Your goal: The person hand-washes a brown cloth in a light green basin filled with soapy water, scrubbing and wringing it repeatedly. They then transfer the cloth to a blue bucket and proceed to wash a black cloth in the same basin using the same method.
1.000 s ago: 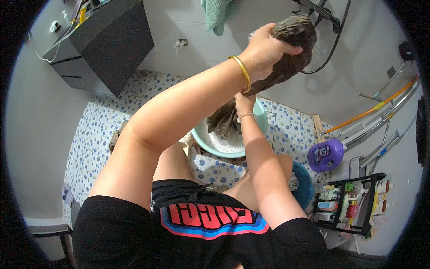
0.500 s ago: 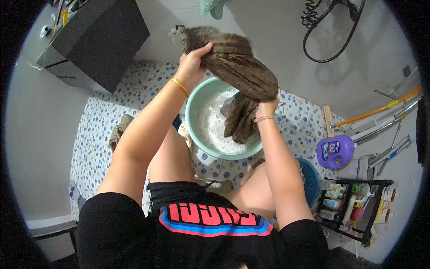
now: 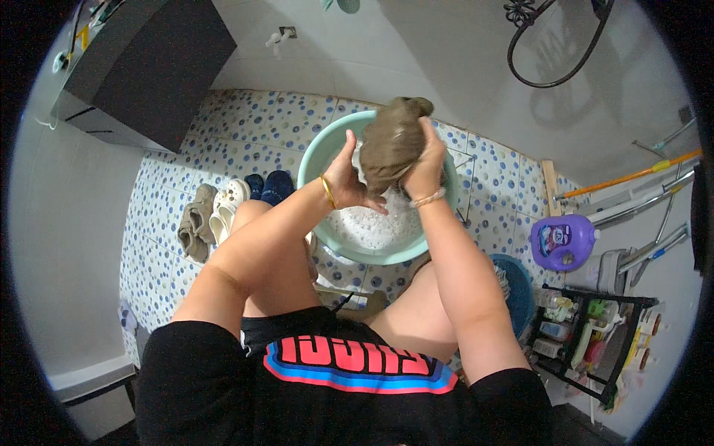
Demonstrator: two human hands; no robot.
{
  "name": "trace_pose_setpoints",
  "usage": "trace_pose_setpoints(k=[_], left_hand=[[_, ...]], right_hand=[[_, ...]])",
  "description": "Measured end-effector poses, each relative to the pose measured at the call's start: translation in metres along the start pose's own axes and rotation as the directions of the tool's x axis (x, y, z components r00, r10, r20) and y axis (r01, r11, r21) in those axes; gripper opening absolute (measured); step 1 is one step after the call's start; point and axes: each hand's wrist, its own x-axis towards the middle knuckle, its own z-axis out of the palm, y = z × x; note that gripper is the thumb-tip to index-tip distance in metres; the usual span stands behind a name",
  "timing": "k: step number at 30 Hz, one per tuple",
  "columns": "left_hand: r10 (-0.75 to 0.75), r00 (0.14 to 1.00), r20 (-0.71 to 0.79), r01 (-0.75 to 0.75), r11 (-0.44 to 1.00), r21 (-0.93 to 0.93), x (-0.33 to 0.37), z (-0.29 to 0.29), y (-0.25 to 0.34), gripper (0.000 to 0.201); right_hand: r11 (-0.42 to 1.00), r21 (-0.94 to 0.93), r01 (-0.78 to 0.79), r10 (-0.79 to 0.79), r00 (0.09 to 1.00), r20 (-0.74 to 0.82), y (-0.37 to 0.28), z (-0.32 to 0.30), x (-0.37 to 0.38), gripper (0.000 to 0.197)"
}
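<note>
Blue-dotted bathroom floor tiles (image 3: 223,141) surround the scene. Right hand (image 3: 422,165) and left hand (image 3: 343,178) clamp a bunched brown cloth (image 3: 390,141) above a mint basin (image 3: 387,253) of suds. Sodden, it likely feels heavy, limp and slippery; gripping the bunched middle suits it best.

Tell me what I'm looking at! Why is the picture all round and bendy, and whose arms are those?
The camera sits on a person's head and looks down, so the arms are their own. Its wide lens bends straight lines. The left hand and right hand squeeze a wet brown cloth bunched into a ball over a green basin of soapy water. The basin stands on a dotted tile floor. Shoes lie to the left, a purple bottle to the right.
</note>
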Motion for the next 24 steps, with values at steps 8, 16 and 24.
trace_pose_setpoints(k=[8,16,24], left_hand=[[0.307,0.720,0.623,-0.305,0.946,-0.114,0.057,-0.067,0.017,0.027],[0.346,0.834,0.429,-0.300,0.938,-0.173,0.010,-0.017,0.002,0.031],[0.376,0.874,0.309,-0.348,0.927,-0.143,0.012,-0.010,0.009,0.034]], right_hand=[[0.976,0.209,-0.062,-0.013,0.941,0.339,-0.017,0.036,-0.034,0.035],[0.097,0.792,-0.602,0.271,0.782,0.561,0.019,0.033,-0.042,0.039],[0.563,0.659,-0.499,0.487,0.844,0.223,0.013,0.000,-0.015,0.028]])
